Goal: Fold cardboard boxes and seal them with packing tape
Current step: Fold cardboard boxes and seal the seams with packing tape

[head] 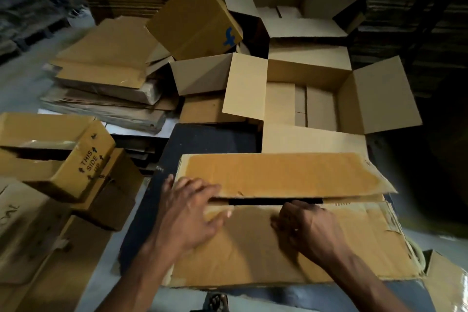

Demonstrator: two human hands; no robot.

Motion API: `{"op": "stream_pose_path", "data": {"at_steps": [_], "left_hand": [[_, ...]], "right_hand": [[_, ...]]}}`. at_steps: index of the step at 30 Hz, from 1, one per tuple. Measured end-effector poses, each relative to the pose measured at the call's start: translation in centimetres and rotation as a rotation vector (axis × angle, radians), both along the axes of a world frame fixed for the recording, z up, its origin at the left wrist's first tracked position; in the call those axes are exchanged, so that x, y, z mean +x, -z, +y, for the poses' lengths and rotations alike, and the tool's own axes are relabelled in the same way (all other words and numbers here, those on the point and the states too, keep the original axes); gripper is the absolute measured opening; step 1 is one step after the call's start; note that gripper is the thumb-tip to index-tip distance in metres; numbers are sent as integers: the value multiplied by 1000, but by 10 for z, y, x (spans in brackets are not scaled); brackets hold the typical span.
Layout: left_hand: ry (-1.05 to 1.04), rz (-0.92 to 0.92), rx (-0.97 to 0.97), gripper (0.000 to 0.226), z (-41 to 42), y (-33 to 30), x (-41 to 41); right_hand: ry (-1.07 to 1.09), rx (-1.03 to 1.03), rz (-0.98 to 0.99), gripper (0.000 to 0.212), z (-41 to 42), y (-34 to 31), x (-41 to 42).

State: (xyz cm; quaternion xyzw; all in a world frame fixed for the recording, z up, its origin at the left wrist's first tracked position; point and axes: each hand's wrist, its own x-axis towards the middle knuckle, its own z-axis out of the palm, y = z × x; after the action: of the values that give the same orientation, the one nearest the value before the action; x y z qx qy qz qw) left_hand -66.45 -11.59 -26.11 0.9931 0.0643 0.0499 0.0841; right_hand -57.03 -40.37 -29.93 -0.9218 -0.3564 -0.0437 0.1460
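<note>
Closest to the camera are the two forearms reaching out over the cardboard box (291, 240) being worked on, which sits flap-side up on a dark mat (202, 144) right in front of the person. It's the biggest thing down here: the near flap lies flat under both hands, the far flap (283, 175) is folded down but not quite meeting it, so there's a dark slit between the two. Beyond it, just past the far flap, there's an open box (311, 78) with all four flaps splayed out and its taped bottom showing inside, and another open one (291, 7) further back. Off to the left there's a stack of flattened cartons (106, 78), and nearer on the left a smaller box printed "THIS SIDE UP" (88, 157) sitting tilted on other cardboard. A tilted box with a blue logo (195, 18) leans at the back. The left hand (192, 213) has its fingers spread and mostly straight, pressing down at the left end of the seam, fingertips touching the edge of the far flap. The right hand (304, 225) is blurry; its fingers look curled at the near flap's edge by the slit, but honestly I can't tell whether it's gripping the edge or just pushing on it.
</note>
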Motion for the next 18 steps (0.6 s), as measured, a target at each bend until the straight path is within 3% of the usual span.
{"op": "stream_pose_path", "data": {"at_steps": [5,8,11,13,16,18], "left_hand": [[19,252,80,83,-30,41,-29],[50,213,92,83,-46,39,-20],[147,164,81,91,-80,37,-2],[251,226,20,99,-112,31,19],[385,314,9,102,-168,27,59],[432,290,22,107,-200,26,88]], "right_hand": [[-16,80,-5,21,-17,-10,11],[130,-25,-95,37,-48,-13,31],[244,-178,72,53,-84,-10,46],[201,-119,188,60,-96,-6,46],[208,135,280,49,-115,-9,42],[332,298,198,36,-139,-13,44]]}}
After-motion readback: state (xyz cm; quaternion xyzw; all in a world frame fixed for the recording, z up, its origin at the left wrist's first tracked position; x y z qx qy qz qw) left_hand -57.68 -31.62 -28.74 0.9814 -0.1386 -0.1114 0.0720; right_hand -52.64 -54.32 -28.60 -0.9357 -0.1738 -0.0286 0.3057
